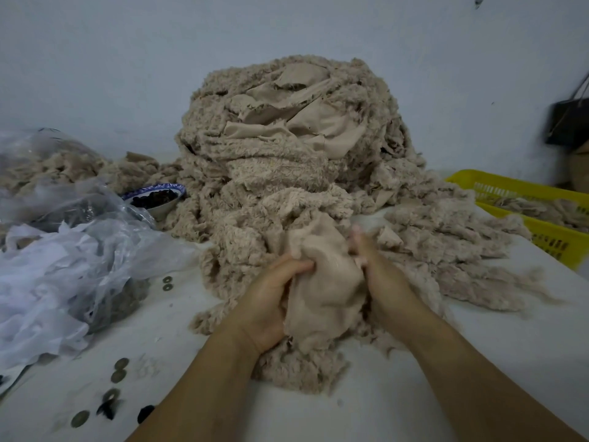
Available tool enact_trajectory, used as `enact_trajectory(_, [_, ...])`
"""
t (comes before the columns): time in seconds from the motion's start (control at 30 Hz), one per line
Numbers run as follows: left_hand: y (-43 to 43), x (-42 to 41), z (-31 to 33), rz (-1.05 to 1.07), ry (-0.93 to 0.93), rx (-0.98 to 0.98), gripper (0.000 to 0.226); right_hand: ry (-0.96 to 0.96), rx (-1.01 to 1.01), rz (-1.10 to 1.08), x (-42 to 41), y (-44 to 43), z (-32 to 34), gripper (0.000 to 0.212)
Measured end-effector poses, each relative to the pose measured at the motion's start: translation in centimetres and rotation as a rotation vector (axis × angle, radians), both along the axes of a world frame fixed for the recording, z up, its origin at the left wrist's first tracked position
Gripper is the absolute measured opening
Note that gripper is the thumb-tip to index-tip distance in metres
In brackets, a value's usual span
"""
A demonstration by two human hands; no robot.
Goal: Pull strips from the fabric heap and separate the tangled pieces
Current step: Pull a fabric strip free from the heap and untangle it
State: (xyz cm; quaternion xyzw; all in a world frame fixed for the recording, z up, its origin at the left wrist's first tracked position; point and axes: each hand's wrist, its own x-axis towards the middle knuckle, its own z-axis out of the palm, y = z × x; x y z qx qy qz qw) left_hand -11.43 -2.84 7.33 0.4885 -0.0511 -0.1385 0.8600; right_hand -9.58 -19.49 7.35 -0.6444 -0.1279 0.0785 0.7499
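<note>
A tall heap of beige fleecy fabric strips (287,138) rises against the wall at the middle of the white table (478,362). Its lower strips spill forward toward me. At the front of the spill lies a smooth-backed beige fabric piece (325,282). My left hand (271,298) grips its left edge with curled fingers. My right hand (379,269) holds its right edge, fingers wrapped into the cloth and partly hidden by it. Both hands are close together, low over the table.
Crumpled clear plastic bags (63,266) with more scraps fill the left side. A blue-rimmed bowl (159,199) of dark pieces stands behind them. Round metal rings (118,368) lie scattered at the front left. A yellow basket (541,212) sits at the right. A dark bag (570,122) hangs on the wall.
</note>
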Motion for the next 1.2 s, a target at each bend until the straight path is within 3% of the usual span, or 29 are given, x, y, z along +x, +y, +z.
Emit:
enact_trajectory(0.1, [-0.4, -0.2, -0.4, -0.01, 0.002, 0.184, 0.03, -0.029, -0.094, 0.066, -0.2, 0.3, -0.4, 0.044])
enact_trajectory(0.17, [-0.6, -0.1, -0.3, 0.037, -0.022, 0.238, 0.033, -0.064, -0.134, -0.076, 0.2, 0.2, -0.7, 0.033])
enact_trajectory(0.27, [-0.9, 0.6, -0.2, 0.249, -0.038, 0.276, 0.028, -0.193, -0.392, -0.331, 1.0, -0.9, -0.1, 0.037])
enact_trajectory(0.3, [-0.8, 1.0, -0.4, 0.305, -0.041, 0.282, 0.028, -0.17, -0.276, -0.408, 1.7, -1.6, 0.2, 0.032])
enact_trajectory(0.37, [-0.6, 1.6, -0.7, 0.347, -0.056, 0.252, 0.028, -0.076, 0.291, -0.482, 2.6, -3.5, 1.5, 0.022])
enact_trajectory(0.4, [-0.5, 1.7, -0.9, 0.361, -0.061, 0.241, 0.028, -0.069, 0.57, -0.471, 3.0, -4.6, 1.9, 0.026])
enact_trajectory(0.43, [-0.4, 1.8, -1.1, 0.378, -0.067, 0.237, 0.028, -0.054, 0.741, -0.442, 3.4, -5.3, 2.0, 0.043])
enact_trajectory(0.47, [-0.3, 1.9, -1.1, 0.394, -0.07, 0.235, 0.027, -0.032, 0.754, -0.444, 3.3, -5.4, 1.9, 0.061])
enact_trajectory(0.53, [-0.2, 2.1, -1.4, 0.411, -0.088, 0.261, 0.026, -0.007, 0.453, -0.488, 2.9, -4.4, 0.9, 0.066])
enact_trajectory(0.6, [-0.1, 1.9, -1.6, 0.42, -0.13, 0.366, 0.023, -0.135, -0.037, -0.498, 2.2, -2.8, -0.2, 0.035])
enact_trajectory(0.67, [0.1, 1.6, -1.8, 0.436, -0.242, 0.634, 0.026, -0.272, -0.39, -0.457, 1.9, -1.8, -0.9, 0.019])
enact_trajectory(0.73, [0.2, 1.4, -1.9, 0.418, -0.355, 0.931, 0.027, -0.309, -0.683, -0.315, 1.8, -1.3, -1.5, 0.021])
enact_trajectory(0.8, [0.3, 1.6, -2.4, 0.338, -0.432, 1.154, 0.04, -0.327, -1.017, -0.164, 1.7, -1.1, -2.1, 0.038])
enact_trajectory(0.87, [0.4, 2.0, -2.9, 0.292, -0.446, 1.293, 0.052, -0.403, -1.199, -0.115, 1.7, -0.7, -2.5, 0.028])
enact_trajectory(0.93, [0.7, 2.2, -3.0, 0.341, -0.458, 1.372, 0.042, -0.421, -1.1, -0.14, 1.7, -0.5, -2.5, 0.012])
enact_trajectory(1.03, [0.9, 2.1, -2.4, 0.497, -0.434, 1.287, 0.007, -0.345, -0.792, -0.216, 1.6, -0.5, -2.3, 0.019])
enact_trajectory(1.13, [1.3, 1.6, -1.5, 0.658, -0.353, 0.889, 0.025, -0.287, -0.5, -0.408, 1.8, -0.9, -1.6, 0.023])
enact_trajectory(1.2, [1.4, 1.2, -0.5, 0.724, -0.281, 0.588, 0.028, -0.293, -0.418, -0.483, 1.8, -1.1, -1.2, 0.016])
